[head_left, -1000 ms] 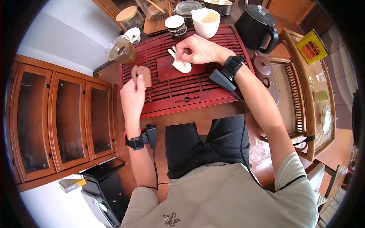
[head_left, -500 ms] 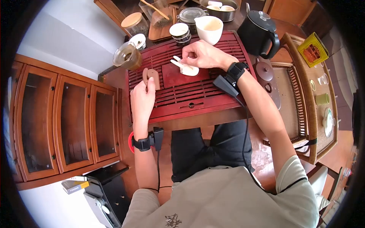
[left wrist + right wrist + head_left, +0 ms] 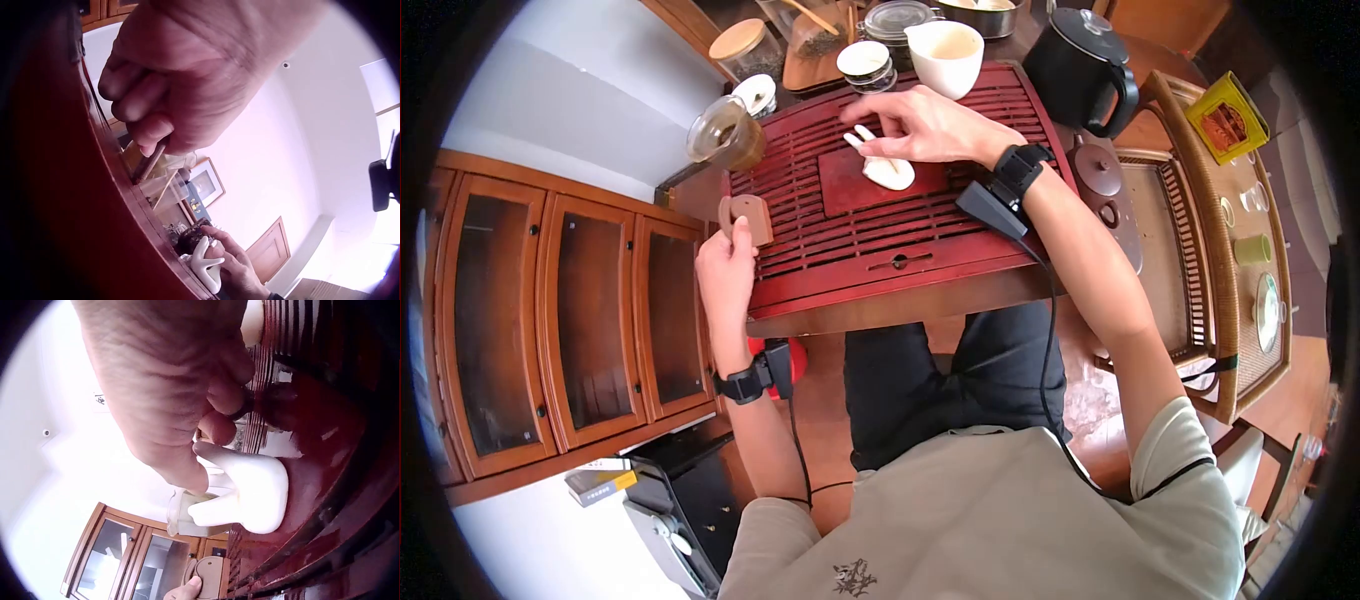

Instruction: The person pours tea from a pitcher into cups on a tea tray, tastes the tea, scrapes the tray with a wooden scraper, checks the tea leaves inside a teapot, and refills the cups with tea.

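A white piece with slim prongs point(image 3: 890, 173) rests on the plain middle panel of the red slatted tray point(image 3: 900, 262). Over its prongs is my right hand point(image 3: 930, 128), index finger stretched out and blurred, thumb beside the prongs. In the right wrist view the white piece point(image 3: 265, 494) stands on the tray with the thumb close to one prong; whether they touch I cannot tell. At the tray's left edge my left hand point(image 3: 728, 275) pinches a flat brown piece point(image 3: 752, 220), thumb on its face. The left wrist view shows this hand point(image 3: 181, 81) with curled fingers around the brown piece's edge point(image 3: 149, 164).
Along the tray's back stand a glass pitcher point(image 3: 728, 138), stacked small cups point(image 3: 865, 65) and a white spouted pitcher point(image 3: 946, 60). A black kettle point(image 3: 1080, 70) and a brown teapot point(image 3: 1097, 170) are on the right, beside a wicker cart point(image 3: 1225, 370).
My left hand has moved left with the brown piece, to the tray's edge. The right hand's curled fingers have loosened from the white piece, and the index finger has stretched out.
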{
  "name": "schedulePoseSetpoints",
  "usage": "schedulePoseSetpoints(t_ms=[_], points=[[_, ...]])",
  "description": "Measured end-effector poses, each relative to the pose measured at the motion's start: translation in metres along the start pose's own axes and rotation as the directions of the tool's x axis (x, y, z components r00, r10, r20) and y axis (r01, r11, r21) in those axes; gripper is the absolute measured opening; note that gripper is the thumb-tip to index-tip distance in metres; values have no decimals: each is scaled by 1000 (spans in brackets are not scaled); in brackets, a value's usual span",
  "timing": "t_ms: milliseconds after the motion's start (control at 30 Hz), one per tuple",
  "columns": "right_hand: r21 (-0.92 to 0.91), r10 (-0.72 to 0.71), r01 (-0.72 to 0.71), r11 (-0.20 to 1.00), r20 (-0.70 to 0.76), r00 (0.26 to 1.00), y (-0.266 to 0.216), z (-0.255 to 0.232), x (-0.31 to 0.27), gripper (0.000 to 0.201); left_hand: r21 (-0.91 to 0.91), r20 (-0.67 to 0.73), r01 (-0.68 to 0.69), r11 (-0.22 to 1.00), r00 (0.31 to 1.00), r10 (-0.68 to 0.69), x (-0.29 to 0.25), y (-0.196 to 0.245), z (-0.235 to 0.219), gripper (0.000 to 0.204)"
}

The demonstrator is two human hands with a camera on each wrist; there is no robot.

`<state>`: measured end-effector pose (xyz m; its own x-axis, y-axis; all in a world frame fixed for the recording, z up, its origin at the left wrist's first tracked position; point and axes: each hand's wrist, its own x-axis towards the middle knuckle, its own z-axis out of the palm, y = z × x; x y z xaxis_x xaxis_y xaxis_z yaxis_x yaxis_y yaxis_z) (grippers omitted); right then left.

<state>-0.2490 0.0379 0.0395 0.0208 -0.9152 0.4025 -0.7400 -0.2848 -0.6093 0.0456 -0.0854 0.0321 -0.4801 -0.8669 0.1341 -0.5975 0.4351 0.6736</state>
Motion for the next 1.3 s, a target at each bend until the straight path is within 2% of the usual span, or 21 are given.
schedulePoseSetpoints(t_ms=[33, 133, 200, 333, 400, 433, 467, 533, 567, 600, 633, 733, 767, 800, 867, 900, 1000, 1133, 1200, 1233, 1300], points=[[-8, 0, 0, 1000, 16, 1000, -1, 1, 1, 38, -24, -44, -82, 996, 996, 81, 1, -1, 2, 48], [-40, 97, -95, 995, 52, 994, -10, -7, -1, 40, 156, -87, -157, 975, 981, 172, 2, 14, 11, 44], [-48, 140, -138, 989, 48, 989, -9, -7, -1, 38, 161, -31, -115, 980, 992, 121, 1, 29, 12, 43], [-57, -22, 22, 998, 0, 1000, -2, -2, 0, 37, 192, 8, -77, 978, 997, 77, -1, 40, 17, 40], [6, 61, -61, 998, -52, 997, -14, -7, -2, 40, 219, -38, -65, 974, 996, 76, 1, 33, 18, 41], [41, 49, -46, 998, -101, 994, -12, -5, -2, 43, 156, -36, -79, 985, 996, 86, -2, 35, 16, 42], [1, 130, -130, 991, -10, 991, -13, -10, -1, 42, 155, -42, -89, 984, 994, 96, -1, 33, 14, 42], [-13, 108, -108, 994, 38, 993, -3, -8, 0, 42, 120, -37, -109, 987, 993, 114, 1, 24, 16, 42], [-1, 60, -60, 998, -14, 998, 3, -5, 0, 41, 82, -52, -161, 984, 985, 166, 3, 19, 18, 41], [10, 12, -11, 1000, -63, 998, -1, -2, 0, 40, 97, -26, -134, 986, 990, 137, 2, 18, 17, 44], [7, 100, -100, 995, -15, 995, -12, -9, -2, 40, 108, -27, -110, 988, 993, 113, 1, 19, 19, 44], [26, 72, -71, 997, -8, 997, -5, -6, -1, 34, 61, -105, -116, 991, 987, 122, -5, 21, 22, 45], [16, -5, 7, 1000, -76, 997, 4, -1, 0, 31, 83, -80, -91, 992, 992, 98, -4, 19, 21, 45], [-10, 133, -133, 991, 2, 991, -6, -9, -1, 32, 81, -87, -103, 991, 990, 110, -1, 18, 21, 45], [-17, 155, -155, 988, 3, 988, -14, -12, -2, 33, 116, -84, -116, 986, 988, 126, 1, 15, 22, 45], [-10, 126, -126, 992, 0, 992, -9, -9, -2, 33, 84, -104, -169, 982, 979, 178, 1, 18, 23, 45], [-11, 65, -65, 998, 10, 998, -3, -5, -1, 33, 55, -76, -106, 993, 991, 110, -3, 20, 21, 42], [34, 126, -124, 992, -53, 991, -7, -6, -2, 34, 49, -107, -129, 990, 985, 133, -11, 18, 16, 43], [16, 120, -121, 993, 40, 992, 3, -5, 0, 32, 60, -78, -123, 991, 989, 128, -8, 6, 10, 44], [37, 94, -94, 995, 20, 995, 5, -5, 1, 32, 124, -87, -127, 984, 987, 138, -5, 4, 6, 46], [43, 60, -59, 997, -19, 998, 2, -3, -2, 31, 108, -54, -44, 993, 997, 50, -7, 6, -8, 46]])
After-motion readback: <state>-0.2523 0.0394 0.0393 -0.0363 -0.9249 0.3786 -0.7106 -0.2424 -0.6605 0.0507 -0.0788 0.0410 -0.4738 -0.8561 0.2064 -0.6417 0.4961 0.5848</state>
